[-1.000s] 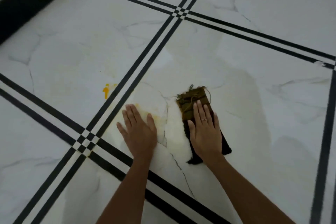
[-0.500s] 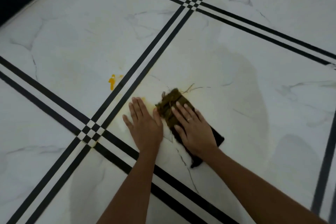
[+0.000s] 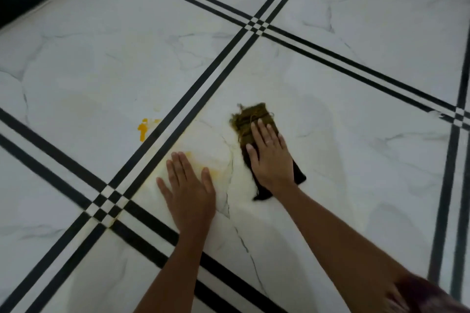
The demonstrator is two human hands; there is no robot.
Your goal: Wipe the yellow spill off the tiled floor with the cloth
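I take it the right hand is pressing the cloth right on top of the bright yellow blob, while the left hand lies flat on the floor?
Not quite. The right hand does press the cloth and the left hand lies flat on the floor, but the cloth is not on the yellow blob. The head view shows the blob bare, well left of the cloth.

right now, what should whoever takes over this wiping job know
Left hand: flat on the floor, holding nothing.
Right hand: flat, pressing the cloth down.
Done: around the hands only a faint yellow smear shows, by the left fingertips.
Left: that smear, and the bright yellow blob beyond the black stripes, clear of the cloth.
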